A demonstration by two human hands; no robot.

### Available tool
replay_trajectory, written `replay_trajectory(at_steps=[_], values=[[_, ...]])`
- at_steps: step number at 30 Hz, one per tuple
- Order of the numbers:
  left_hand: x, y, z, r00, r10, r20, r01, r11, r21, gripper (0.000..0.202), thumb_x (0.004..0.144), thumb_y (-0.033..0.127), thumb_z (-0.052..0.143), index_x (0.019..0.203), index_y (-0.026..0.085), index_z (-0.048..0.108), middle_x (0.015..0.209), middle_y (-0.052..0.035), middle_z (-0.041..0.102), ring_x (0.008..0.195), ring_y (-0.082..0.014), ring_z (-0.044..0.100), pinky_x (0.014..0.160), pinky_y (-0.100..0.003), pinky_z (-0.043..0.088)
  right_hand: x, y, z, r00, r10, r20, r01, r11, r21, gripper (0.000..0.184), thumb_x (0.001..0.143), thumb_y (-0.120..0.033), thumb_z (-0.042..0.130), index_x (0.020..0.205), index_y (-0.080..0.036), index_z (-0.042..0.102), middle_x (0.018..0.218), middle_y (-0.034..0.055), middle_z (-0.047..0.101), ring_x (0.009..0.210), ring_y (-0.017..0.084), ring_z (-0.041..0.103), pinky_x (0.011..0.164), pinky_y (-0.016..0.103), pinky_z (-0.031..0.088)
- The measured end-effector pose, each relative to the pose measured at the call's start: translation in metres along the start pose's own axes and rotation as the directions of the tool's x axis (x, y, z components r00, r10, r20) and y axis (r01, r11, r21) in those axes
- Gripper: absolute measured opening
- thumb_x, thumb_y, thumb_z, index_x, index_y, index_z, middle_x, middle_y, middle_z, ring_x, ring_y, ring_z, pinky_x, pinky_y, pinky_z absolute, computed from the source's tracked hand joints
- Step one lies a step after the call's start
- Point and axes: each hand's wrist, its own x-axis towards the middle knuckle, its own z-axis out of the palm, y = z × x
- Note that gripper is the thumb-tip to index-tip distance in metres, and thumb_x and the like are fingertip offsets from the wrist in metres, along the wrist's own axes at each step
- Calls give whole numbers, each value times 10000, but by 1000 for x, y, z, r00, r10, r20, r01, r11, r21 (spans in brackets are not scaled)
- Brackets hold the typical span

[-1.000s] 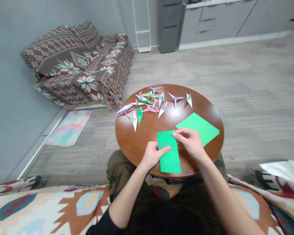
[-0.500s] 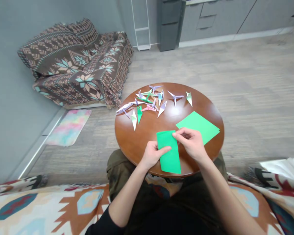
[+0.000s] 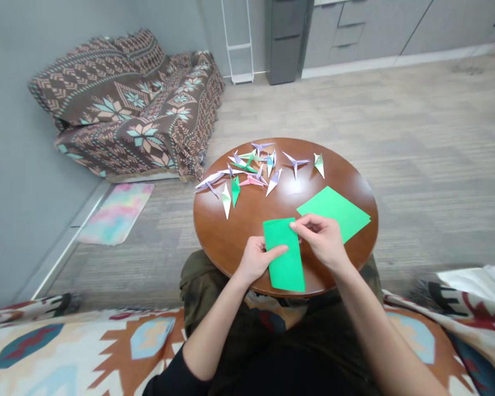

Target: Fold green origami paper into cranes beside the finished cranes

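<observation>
A sofa [image 3: 136,110] under a brown, star-patterned throw stands beyond the round, glossy brown wooden surface [image 3: 226,236]. Flat, bright-green paper sheets [image 3: 334,206] lie at its right. Over its near edge is a green, folded paper rectangle [image 3: 286,269]. The left hand's [image 3: 258,258] grip is closed on its left side, thumb in front; the right hand's [image 3: 319,236] grip pinches its top right corner. Small, multicoloured folded-paper figures [image 3: 235,191] cluster at far left.
</observation>
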Motion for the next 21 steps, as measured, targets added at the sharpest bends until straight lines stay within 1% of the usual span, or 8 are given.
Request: replay_trajectory(at_steps=[7,13,17,21], values=[[-1,1,0,1000,5,5,-5,1000,-6,461,696,509,887,921,109,844,908,-110,830,790,-276,780,714,-341,621,1,1,1,1000,15,-2,-15,1000,1,289,774,-452,854,666,-209,740,580,0,679,522,149,591,539,286,488],[-1,0,0,1000,14,1,-14,1000,-20,450,719,497,879,950,112,845,920,-112,831,861,-300,790,759,-354,630,3,3,0,1000,21,-3,-21,1000,-1,260,781,-451,846,714,-210,777,610,7,704,548,155,612,561,291,502],[0,0,0,1000,14,-10,-14,1000,-23,463,716,500,880,957,106,844,922,-117,831,869,-310,792,766,-366,634,3,4,0,1000,19,3,-19,1000,-3,283,799,-473,827,723,-206,771,637,16,713,566,159,614,578,299,510],[0,-1,0,1000,10,-17,-10,1000,-21,468,711,490,885,981,110,846,977,-121,833,848,-296,791,757,-357,632,3,5,0,1000,13,18,-12,1000,-10,290,820,-480,805,732,-207,764,645,15,706,582,164,610,591,304,509]])
